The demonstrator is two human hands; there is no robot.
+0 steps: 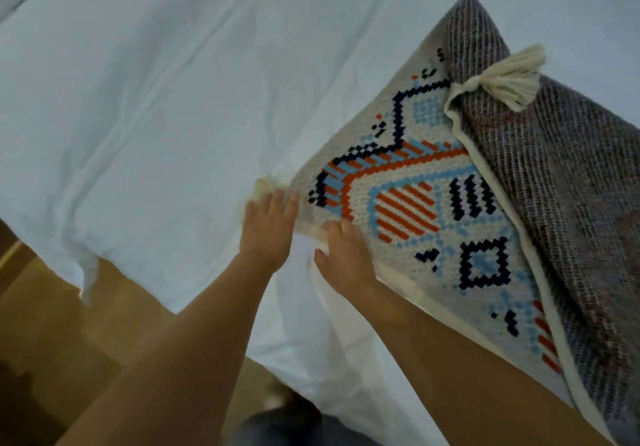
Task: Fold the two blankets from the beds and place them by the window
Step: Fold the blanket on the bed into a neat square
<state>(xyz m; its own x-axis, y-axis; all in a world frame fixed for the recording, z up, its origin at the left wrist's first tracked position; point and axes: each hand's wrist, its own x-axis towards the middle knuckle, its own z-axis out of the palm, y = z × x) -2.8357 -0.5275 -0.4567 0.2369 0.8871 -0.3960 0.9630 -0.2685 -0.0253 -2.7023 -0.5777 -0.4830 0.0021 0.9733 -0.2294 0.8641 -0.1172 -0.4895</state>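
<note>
My left hand (268,229) lies flat with fingers spread on the near corner of the blanket (433,203), touching a cream tassel (265,187) there. My right hand (341,255) is just beside it, palm down, fingers curled over the cream border; I cannot tell whether it pinches the edge. The patterned blanket rests partly folded on the bed (156,99), its grey underside turned over on the right, a second tassel (509,76) on top. Wooden floor (45,324) shows below the white sheet.
</note>
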